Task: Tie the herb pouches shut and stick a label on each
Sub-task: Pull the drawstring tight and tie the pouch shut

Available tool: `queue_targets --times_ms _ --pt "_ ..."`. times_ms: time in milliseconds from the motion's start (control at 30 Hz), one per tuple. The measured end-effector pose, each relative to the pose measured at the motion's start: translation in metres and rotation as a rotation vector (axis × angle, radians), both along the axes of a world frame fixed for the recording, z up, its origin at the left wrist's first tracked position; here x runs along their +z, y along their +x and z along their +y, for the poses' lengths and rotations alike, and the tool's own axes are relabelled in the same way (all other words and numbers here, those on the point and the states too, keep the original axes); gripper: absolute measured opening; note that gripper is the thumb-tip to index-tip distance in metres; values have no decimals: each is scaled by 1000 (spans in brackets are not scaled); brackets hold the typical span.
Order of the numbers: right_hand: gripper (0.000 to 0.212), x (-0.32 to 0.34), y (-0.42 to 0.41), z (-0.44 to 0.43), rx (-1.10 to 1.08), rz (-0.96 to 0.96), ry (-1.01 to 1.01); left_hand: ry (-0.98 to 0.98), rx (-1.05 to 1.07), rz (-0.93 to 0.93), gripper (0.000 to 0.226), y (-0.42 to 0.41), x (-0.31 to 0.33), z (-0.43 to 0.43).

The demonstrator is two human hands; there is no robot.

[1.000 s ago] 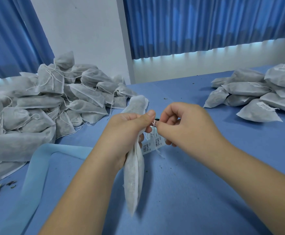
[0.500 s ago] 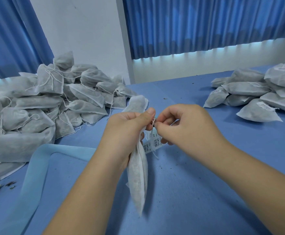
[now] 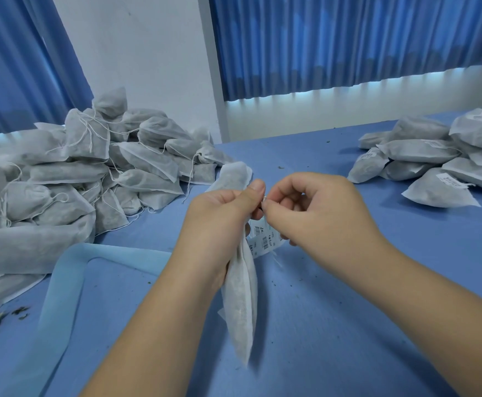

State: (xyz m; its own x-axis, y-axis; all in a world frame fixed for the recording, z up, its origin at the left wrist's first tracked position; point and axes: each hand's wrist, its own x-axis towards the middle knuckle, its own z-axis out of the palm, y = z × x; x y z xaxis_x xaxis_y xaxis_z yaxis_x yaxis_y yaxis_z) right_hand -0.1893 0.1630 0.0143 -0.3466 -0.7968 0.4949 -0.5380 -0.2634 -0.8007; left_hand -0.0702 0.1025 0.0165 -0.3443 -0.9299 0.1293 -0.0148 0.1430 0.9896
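Pouch [image 3: 241, 296] middle hidden by left hand [image 3: 219, 222]; label [image 3: 264, 242] print illegible.

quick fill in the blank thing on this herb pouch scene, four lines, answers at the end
1. The left hand grips a white pouch whose free end hangs ____.
2. The label strip below the right hand is printed with ____.
3. The pile of labelled pouches lies on the person's ____ side.
4. The table is covered in ____ cloth.
Missing words: down; barcodes; right; blue.
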Motion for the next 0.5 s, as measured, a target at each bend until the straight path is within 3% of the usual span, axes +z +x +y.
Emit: queue_targets --times_ms 233,500 --pt "14 -1 -3 -4 -24 -29 40 -68 55 -30 39 0 -1 1" --pt "12 2 -7 -4 65 -226 171 -201 115 -94 31 -2 -3 1"
